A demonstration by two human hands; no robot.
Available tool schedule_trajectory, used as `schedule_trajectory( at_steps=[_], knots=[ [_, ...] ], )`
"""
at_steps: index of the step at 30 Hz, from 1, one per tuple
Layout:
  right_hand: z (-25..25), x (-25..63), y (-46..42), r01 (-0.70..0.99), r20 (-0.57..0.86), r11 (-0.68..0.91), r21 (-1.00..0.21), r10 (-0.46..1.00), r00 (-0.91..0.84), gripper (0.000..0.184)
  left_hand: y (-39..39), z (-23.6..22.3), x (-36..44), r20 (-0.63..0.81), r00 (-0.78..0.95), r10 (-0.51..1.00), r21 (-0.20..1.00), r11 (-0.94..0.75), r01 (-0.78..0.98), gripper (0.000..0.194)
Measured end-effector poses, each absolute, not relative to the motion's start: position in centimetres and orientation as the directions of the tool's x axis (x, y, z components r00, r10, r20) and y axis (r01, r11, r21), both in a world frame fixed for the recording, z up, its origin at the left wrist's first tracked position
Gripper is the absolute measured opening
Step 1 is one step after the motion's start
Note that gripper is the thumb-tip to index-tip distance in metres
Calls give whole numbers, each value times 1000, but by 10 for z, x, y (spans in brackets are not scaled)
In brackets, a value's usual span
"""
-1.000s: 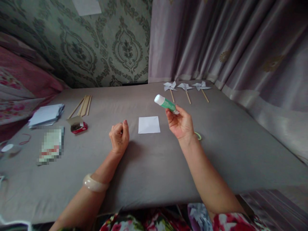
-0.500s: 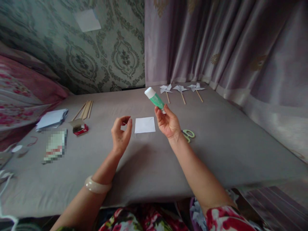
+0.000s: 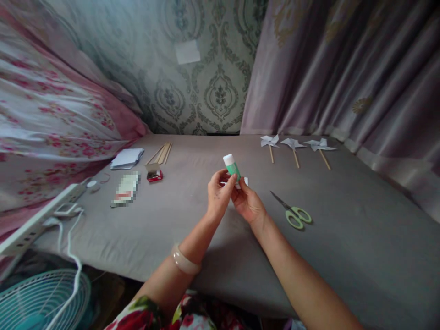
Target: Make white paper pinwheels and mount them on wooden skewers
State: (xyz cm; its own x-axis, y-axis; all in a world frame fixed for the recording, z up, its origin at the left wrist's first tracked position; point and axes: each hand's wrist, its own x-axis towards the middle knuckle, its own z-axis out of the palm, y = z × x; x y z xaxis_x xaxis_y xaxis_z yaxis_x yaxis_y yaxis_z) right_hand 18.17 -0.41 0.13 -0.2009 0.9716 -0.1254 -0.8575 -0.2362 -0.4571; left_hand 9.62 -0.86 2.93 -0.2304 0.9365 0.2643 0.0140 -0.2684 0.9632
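Note:
In the middle of the view I hold a green glue stick with its white cap pointing up and away. My right hand is closed round its lower end. My left hand has come against it from the left, thumb laid on the green barrel and fingers curled behind. Behind my hands, a white sheet of paper lies mostly hidden on the grey-covered table. Scissors with pale green handles rest to the right of my right hand, their blades slightly apart.
Three paper pinwheels on sticks lie at the back right. To the left are a paper stack, wooden sticks, a small red box and a blurred packet. A power strip and fan stand at the left edge.
My left hand has opened from a fist and moved right onto the glue stick. The glue stick has come lower and more upright. The view has turned left, showing the power strip and fan.

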Motion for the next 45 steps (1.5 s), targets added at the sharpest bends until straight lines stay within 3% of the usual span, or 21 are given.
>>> schedule_trajectory(
  at_steps=[12, 17, 20, 29, 45],
  knots=[
    [-3, 170, -21, -674, -206, -276, -685, 961, -183, 30, 2, 30, 65, 153, -158, 976, 983, -167, -76, 28],
    [3, 158, -35, -503, -260, -356, -788, 932, -253, 38, 26, 29, 24, 268, -325, 907, 963, -257, 76, 27],
    [2, 154, -38, -421, -258, -354, -835, 928, -268, 36, 44, 22, -8, 292, -411, 864, 951, -219, 216, 27],
    [3, 157, -36, -377, -299, -401, -835, 905, -301, 33, 75, 9, -79, 374, -587, 718, 766, 117, 632, 22],
    [1, 159, -36, -363, -301, -407, -838, 901, -313, 32, 84, -2, -93, 416, -569, 709, 647, 209, 733, 22]
  ],
)
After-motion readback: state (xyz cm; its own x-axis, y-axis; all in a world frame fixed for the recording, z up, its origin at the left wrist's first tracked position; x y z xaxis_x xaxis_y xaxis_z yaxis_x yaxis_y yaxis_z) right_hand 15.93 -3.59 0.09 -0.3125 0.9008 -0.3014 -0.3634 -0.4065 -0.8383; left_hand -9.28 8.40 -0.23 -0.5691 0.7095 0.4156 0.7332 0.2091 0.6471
